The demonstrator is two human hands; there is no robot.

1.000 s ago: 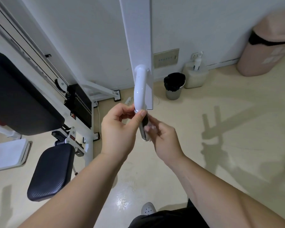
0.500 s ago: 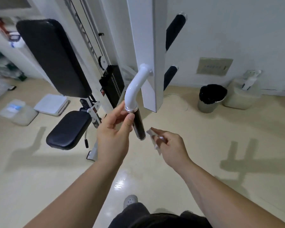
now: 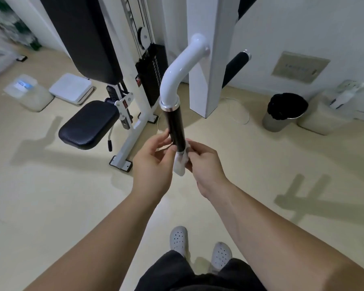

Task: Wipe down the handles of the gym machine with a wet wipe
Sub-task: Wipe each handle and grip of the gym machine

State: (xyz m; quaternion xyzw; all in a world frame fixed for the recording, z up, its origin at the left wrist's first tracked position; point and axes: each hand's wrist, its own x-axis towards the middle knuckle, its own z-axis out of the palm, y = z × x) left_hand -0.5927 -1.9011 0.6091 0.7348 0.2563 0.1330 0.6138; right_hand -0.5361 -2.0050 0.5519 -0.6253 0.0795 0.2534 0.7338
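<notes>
At centre, hanging from a white curved tube on the gym machine's upright: black handle (image 3: 175, 128), pointing down. Wet wipe (image 3: 180, 165), white, bunched at the handle's lower tip. Right hand (image 3: 204, 162): fingers pinched on the wipe. Left hand (image 3: 153, 162): fingers loosely curled, tips touching the handle's lower left side. Behind, left: black seat pad (image 3: 88, 124). Right, by the wall: lined bin (image 3: 285, 111).
</notes>
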